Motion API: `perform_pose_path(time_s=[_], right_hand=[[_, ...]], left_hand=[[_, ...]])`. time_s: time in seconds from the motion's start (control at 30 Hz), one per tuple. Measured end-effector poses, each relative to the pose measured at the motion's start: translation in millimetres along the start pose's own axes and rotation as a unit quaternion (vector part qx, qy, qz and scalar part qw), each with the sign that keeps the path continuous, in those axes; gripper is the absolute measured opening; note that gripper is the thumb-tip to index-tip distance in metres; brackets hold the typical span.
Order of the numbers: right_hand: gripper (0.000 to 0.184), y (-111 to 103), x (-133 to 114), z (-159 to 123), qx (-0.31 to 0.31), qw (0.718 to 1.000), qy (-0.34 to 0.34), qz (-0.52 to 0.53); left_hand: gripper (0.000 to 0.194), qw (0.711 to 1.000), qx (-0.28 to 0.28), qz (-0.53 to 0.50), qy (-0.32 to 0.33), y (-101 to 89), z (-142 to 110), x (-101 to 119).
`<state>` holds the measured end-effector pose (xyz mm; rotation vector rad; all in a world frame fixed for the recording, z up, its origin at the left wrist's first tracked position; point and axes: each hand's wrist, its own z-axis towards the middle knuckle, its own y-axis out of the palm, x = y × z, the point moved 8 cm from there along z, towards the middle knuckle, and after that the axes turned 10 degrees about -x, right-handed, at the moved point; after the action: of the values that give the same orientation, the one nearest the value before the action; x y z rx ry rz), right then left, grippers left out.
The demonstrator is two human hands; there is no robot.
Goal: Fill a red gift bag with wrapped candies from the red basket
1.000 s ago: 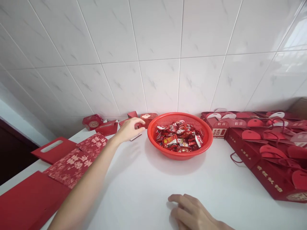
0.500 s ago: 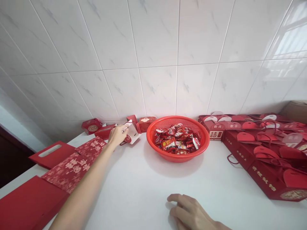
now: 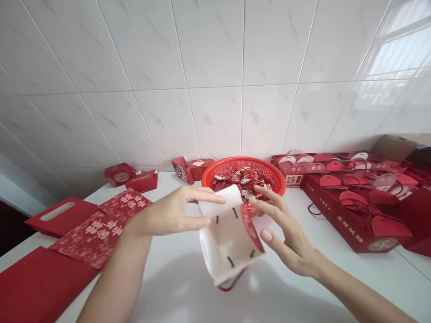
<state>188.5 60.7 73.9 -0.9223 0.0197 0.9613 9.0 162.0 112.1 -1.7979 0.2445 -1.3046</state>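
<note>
An opened gift box [image 3: 232,237], white inside with dark slots and a red flap, is held up over the white table in front of me. My left hand [image 3: 175,211] grips its left wall between thumb and fingers. On the other side, my right hand [image 3: 286,233] has its fingers spread around the red flap; fingertips are near or touching the edge, which I cannot tell for sure. Just behind the box stands a red plastic basket [image 3: 244,163] of wrapped candies [image 3: 244,179], partly hidden by the box and my right fingers.
Filled-out red gift boxes with handles [image 3: 350,215] stand in rows at right. Flat red packaging [image 3: 94,224] lies at left. Small red boxes [image 3: 119,174] sit along the tiled wall [image 3: 215,121]. A brown carton [image 3: 393,148] is at the far right.
My left hand has brought the white-lined box from the back left to the front middle. My right hand has risen from the table to the box's right side.
</note>
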Motion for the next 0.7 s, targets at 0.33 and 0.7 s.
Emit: perform_pose_path(time_s=[0.33,0.7], right_hand=[[0.042,15,14,11,-0.321,0.945,0.062,-0.01],[0.018,43,76,-2,-0.395,0.839,0.243,0.283]], left_hand=[[0.083,0.988,-0.148,0.052,-0.009,48.2,18,-23],[0.085,0.963,-0.261,-0.037,-0.062,57.1,34,-65]])
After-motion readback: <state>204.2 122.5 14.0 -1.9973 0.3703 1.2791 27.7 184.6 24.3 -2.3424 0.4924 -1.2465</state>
